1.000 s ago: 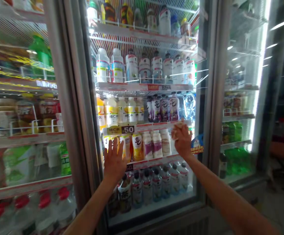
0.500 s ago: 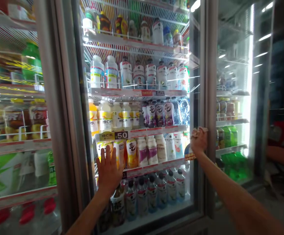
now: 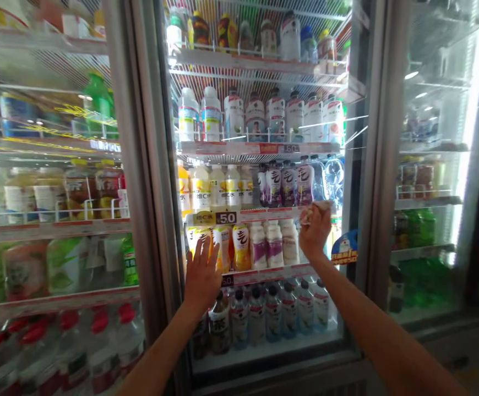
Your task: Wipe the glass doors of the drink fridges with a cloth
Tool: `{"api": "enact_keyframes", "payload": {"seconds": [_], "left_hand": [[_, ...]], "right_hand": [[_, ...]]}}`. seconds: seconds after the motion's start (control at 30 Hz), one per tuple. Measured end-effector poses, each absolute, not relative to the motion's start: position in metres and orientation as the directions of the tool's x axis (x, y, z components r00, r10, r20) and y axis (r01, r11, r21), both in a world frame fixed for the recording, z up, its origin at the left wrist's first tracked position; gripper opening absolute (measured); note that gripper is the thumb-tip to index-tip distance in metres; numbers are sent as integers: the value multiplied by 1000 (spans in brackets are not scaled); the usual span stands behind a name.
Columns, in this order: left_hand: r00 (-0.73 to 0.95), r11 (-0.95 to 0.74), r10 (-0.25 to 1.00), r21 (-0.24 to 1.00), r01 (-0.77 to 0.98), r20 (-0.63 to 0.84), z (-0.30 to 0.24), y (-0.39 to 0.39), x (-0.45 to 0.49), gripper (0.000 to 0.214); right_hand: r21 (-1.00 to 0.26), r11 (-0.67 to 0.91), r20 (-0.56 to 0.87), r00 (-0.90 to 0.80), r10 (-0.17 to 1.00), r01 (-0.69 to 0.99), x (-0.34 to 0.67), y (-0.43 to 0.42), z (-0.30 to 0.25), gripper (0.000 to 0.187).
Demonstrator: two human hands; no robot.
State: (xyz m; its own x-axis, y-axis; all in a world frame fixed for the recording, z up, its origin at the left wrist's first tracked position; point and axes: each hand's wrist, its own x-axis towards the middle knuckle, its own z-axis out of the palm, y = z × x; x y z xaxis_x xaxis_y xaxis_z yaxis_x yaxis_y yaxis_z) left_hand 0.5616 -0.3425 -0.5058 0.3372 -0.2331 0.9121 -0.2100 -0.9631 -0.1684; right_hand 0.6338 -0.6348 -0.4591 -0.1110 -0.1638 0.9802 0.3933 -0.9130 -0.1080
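Note:
A glass fridge door (image 3: 355, 190) stands in front of me. My left hand (image 3: 202, 280) lies against it at the left with the fingers stretched out and nothing in them. Behind that hand are yellow-labelled bottles. My right hand (image 3: 316, 236) is closed around a crumpled pale cloth (image 3: 321, 205), held up to the glass right of the middle. Part of the cloth is hidden by the fingers. A blue and orange sticker (image 3: 344, 247) is on the door just right of my right wrist.
Behind the door, drink bottles (image 3: 275, 118) stand on several wire shelves with price strips. Metal door frames (image 3: 140, 165) flank the pane. To the left is another glass section with red-capped bottles (image 3: 68, 341); to the right, one with green bottles (image 3: 423, 225).
My right hand has moved left across the glass with the cloth, away from the door's right frame. My left hand stays near the same bottles. The view has shifted left.

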Motion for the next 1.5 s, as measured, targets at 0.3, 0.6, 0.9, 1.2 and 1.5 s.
{"api": "enact_keyframes", "payload": {"seconds": [0.3, 0.6, 0.9, 1.2, 1.5], "left_hand": [[236, -955, -200, -136, -264, 951, -514, -305, 548, 53], [195, -945, -156, -89, -315, 968, -527, -287, 530, 58], [169, -951, -119, -63, -304, 978, -536, -275, 523, 56], [188, -957, -144, -89, -275, 972, -534, -282, 524, 59], [278, -955, -190, -112, -273, 942, -544, -307, 542, 65]], "right_hand": [[203, -853, 977, -36, 212, 481, 610, -507, -443, 38], [627, -557, 707, -100, 700, 544, 596, -445, -487, 40], [619, -565, 720, -106, 686, 545, 591, -423, -505, 32], [375, -742, 895, -8, 446, 556, 590, -423, -481, 36], [210, -862, 969, 16, 245, 462, 598, -489, -508, 36]]}}
